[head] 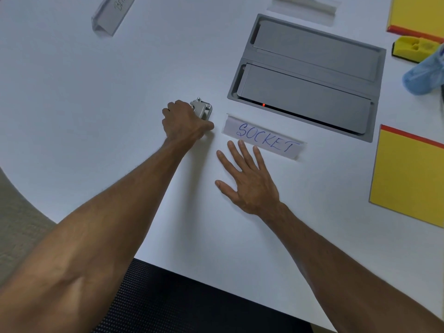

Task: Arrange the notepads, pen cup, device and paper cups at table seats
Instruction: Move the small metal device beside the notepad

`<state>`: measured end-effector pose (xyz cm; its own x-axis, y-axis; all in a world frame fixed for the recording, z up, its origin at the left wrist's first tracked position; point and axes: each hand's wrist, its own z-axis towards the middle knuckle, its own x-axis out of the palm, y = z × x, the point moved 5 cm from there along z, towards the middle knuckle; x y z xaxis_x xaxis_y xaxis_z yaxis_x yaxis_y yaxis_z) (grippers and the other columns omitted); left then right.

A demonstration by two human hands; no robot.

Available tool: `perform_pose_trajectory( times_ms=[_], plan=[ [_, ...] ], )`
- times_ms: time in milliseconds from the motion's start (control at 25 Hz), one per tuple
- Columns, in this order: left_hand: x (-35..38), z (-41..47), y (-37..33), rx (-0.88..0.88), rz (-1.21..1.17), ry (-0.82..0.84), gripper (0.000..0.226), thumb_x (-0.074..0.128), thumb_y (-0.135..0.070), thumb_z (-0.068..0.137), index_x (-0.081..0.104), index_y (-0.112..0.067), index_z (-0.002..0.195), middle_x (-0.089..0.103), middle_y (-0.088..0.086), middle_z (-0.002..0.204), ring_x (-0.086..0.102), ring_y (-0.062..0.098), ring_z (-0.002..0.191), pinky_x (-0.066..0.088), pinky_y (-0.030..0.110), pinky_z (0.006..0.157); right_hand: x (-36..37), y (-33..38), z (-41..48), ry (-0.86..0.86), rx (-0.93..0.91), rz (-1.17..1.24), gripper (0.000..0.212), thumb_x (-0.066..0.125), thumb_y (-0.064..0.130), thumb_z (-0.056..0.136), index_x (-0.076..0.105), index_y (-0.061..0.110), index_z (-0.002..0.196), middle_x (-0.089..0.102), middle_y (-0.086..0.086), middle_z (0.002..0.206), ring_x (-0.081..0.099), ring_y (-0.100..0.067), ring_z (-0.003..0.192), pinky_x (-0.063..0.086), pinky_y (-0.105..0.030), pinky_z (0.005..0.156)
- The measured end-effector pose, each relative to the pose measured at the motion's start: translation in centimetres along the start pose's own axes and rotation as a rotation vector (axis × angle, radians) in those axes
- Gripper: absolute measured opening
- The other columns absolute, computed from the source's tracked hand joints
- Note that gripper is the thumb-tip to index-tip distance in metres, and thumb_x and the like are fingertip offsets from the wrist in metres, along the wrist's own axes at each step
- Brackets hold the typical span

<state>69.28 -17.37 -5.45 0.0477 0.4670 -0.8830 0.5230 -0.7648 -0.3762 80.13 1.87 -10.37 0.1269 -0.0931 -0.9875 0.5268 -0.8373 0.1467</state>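
My left hand is closed around a small grey device that rests on the white table, just left of the "SOCKET" name card. My right hand lies flat on the table with its fingers spread, its fingertips just below the card, holding nothing. A yellow notepad with a red top strip lies at the right edge. A second yellow notepad sits at the top right corner. A yellow pen cup or holder lies beside it, partly cut off.
A grey recessed socket box with a red light is set in the table above the card. A blue crumpled cover lies at the right edge. Two more clear name cards stand at the top. A black chair back shows below the table's edge.
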Motion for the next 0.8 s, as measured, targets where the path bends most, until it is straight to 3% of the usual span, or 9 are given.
perform_pose_trajectory(
  times_ms=[240,360,520,640,800],
  plan=[
    [-1.2,0.6,1.6,-0.119,-0.313,0.057,0.062,0.077,-0.049,0.056,0.06,-0.008,0.099,0.063,0.006,0.099,0.068,0.02,0.081,0.055,0.028,0.055,-0.2,0.0,-0.1,-0.016,-0.005,0.018,0.07,0.025,0.063,0.1,0.012,0.028,0.159,0.002,-0.004,0.168,-0.005,-0.023,0.155,0.007,-0.052,0.124],
    [-1.3,0.5,2.3,-0.106,-0.442,0.069,0.058,0.083,-0.034,0.055,0.062,-0.01,0.104,0.058,0.001,0.097,0.067,0.022,0.089,0.062,0.04,0.068,-0.1,0.1,-0.1,-0.02,-0.012,0.023,0.071,0.025,0.063,0.1,0.011,0.028,0.159,0.002,-0.004,0.168,-0.005,-0.023,0.155,0.007,-0.052,0.124],
    [-1.0,-0.1,3.5,-0.211,-0.717,0.131,0.053,0.087,-0.01,0.059,0.066,-0.016,0.107,0.064,0.007,0.111,0.066,0.017,0.088,0.063,0.037,0.071,-0.1,0.0,0.0,-0.028,-0.005,0.047,0.07,0.026,0.063,0.1,0.012,0.029,0.159,0.003,-0.003,0.168,-0.004,-0.022,0.155,0.006,-0.051,0.124],
    [-1.5,-1.5,4.2,-0.221,-0.915,0.179,0.054,0.088,0.002,0.06,0.068,-0.01,0.108,0.066,0.015,0.111,0.068,0.026,0.095,0.063,0.04,0.073,-0.5,0.1,-0.2,-0.034,0.0,0.055,0.07,0.026,0.064,0.1,0.013,0.029,0.159,0.004,-0.001,0.168,-0.004,-0.02,0.155,0.005,-0.05,0.125],
    [-3.3,-5.4,5.3,-0.139,-0.973,0.179,0.063,0.087,0.004,0.055,0.067,-0.012,0.114,0.067,0.023,0.109,0.068,0.037,0.097,0.062,0.046,0.075,-1.3,0.3,-0.1,-0.002,-0.007,0.149,0.069,0.035,0.062,0.099,0.021,0.03,0.158,0.01,-0.001,0.168,-0.001,-0.019,0.155,0.0,-0.048,0.125]
  ],
)
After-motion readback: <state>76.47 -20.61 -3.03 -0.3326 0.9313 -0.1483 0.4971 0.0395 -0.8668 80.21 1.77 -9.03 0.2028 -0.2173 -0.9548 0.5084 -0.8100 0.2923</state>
